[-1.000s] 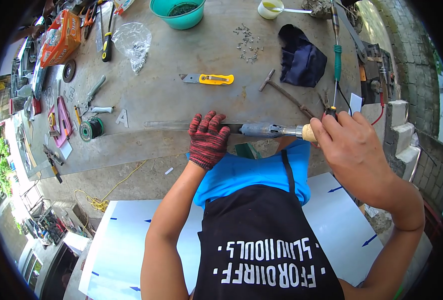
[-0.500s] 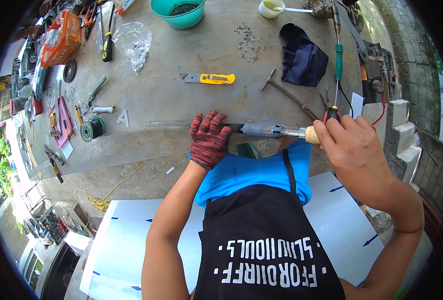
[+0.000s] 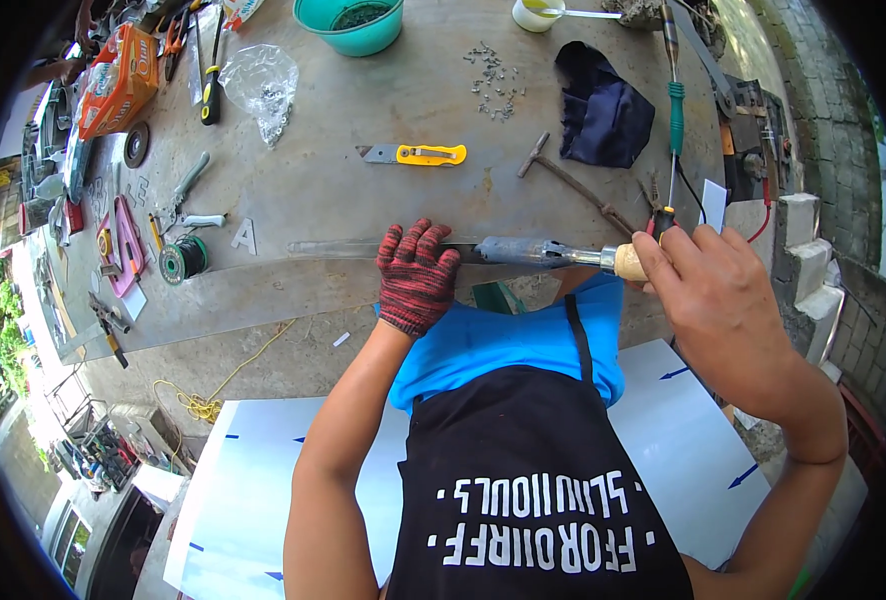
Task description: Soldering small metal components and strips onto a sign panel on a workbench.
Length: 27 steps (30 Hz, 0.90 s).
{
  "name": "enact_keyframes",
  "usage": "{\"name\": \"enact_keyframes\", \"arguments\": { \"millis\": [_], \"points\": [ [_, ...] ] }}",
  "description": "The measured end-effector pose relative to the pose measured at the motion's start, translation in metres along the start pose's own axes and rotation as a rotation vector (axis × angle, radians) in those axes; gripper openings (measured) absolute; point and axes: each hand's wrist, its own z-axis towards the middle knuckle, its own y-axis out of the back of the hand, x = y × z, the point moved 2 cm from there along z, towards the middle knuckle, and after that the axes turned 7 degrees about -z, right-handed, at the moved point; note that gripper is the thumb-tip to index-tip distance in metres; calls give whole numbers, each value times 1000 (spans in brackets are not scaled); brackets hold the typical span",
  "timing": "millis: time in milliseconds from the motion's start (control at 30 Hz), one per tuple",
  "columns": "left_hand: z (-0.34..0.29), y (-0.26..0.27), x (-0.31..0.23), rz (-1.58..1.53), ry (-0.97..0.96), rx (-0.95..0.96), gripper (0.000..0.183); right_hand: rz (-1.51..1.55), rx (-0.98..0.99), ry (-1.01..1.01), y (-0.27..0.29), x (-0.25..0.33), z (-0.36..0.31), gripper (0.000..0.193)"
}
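The left hand [image 3: 418, 283] curls over a metal strip [image 3: 333, 250], grip unclear, while the right hand [image 3: 715, 282] clasps a wood-handled tool [image 3: 533, 252], apparently working the strip, which calls for steadiness.

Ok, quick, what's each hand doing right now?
Left hand: gloved, palm down over a long flat strip; whether it grips cannot be told.
Right hand: bare, closed, holding a wooden-handled metal tool.

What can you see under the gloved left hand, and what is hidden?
A flat strip runs up to the left hand from its left, and a dark piece shows on its right. The hand covers whatever lies between, so whether they join cannot be seen.
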Motion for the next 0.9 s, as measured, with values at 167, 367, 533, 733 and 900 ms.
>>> {"name": "enact_keyframes", "arguments": {
  "millis": [167,367,533,733,900],
  "points": [
    [-1,-1,0,7,-4,7,16,-19,28,1,1,0,-1,30],
    [0,-1,1,1,-13,-3,17,-27,27,-4,-1,2,0,27],
    [-1,-2,1,5,-3,-1,17,-26,43,10,1,4,0,30],
    [-2,-1,1,2,-5,-2,19,-135,27,42,2,11,-2,30],
    [-2,-1,1,-5,-4,-2,19,-105,83,18,2,15,-5,38]
  ]
}}
